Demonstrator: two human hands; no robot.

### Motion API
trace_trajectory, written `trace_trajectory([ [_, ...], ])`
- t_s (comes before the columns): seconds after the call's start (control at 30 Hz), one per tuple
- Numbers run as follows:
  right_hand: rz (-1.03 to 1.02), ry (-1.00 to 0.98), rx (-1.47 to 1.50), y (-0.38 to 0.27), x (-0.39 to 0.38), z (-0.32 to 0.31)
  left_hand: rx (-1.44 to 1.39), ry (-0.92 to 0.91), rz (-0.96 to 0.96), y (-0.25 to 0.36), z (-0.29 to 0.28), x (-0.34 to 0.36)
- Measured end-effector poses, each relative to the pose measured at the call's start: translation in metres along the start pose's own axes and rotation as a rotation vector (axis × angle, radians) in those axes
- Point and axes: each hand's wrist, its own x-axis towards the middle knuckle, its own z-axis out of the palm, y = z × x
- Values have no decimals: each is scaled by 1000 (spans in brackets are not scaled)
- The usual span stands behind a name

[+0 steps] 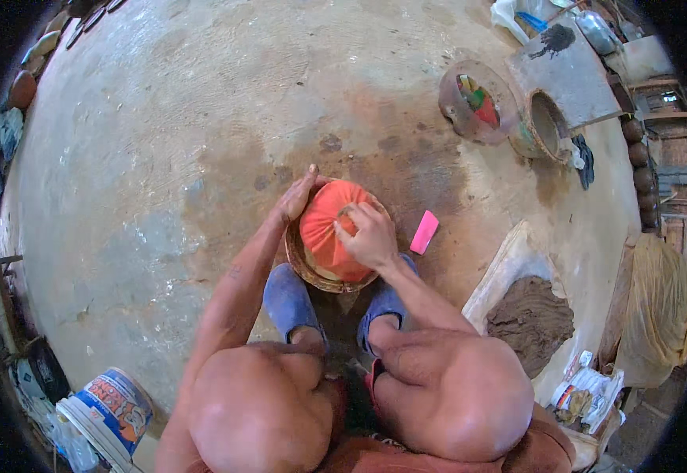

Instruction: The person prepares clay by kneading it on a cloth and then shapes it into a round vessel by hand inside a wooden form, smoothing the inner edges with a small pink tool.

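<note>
Between my feet stands a shallow round basin [300, 256] with a worn brown rim. In it sits a rounded form wrapped in orange cloth [332, 201], its folds gathered toward a small brown patch on top. My left hand [299, 195] lies stretched along the far left side of the wrapped form and the rim; some fingers are hidden. My right hand [369, 235] is on top, its fingers and thumb bent in on the gathered cloth beside the brown patch. A bright pink block [424, 232] lies on the floor right of the basin.
Dark clay-like material [531, 323] rests on a pale sack [481, 288] at the right. Farther right stand a round tub [454, 118], a bucket [526, 142] and a grey board [568, 87]. A white-and-blue pail [115, 406] is at the near left. Blue shoes [287, 299] flank the basin.
</note>
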Motion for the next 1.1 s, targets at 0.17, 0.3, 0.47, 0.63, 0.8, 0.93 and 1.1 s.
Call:
trace_trajectory([
  [0.17, 49, -93, -24, -2, -9, -25, -6, 42, -40, 11, 5, -9],
  [0.3, 121, -169, -14, 2, -27, -41, 155, 107, -82, 27, 6, -13],
  [0.47, 141, -230, 111, -8, -37, -46, 171, 94, 8, 26, 15, -16],
  [0.63, 132, -160, 150, -2, -20, -50, 182, 180, -37, 3, 9, -8],
  [0.8, 295, 31, -58, 11, 61, -75, 71, 96, -201, 18, 16, -9],
  [0.93, 29, 232, -22, 39, 167, -46, -92, 184, -153, 33, 1, -24],
  [1.1, 97, 101, -157, 108, 205, -38, 142, 84, -62, 26, 14, -11],
])
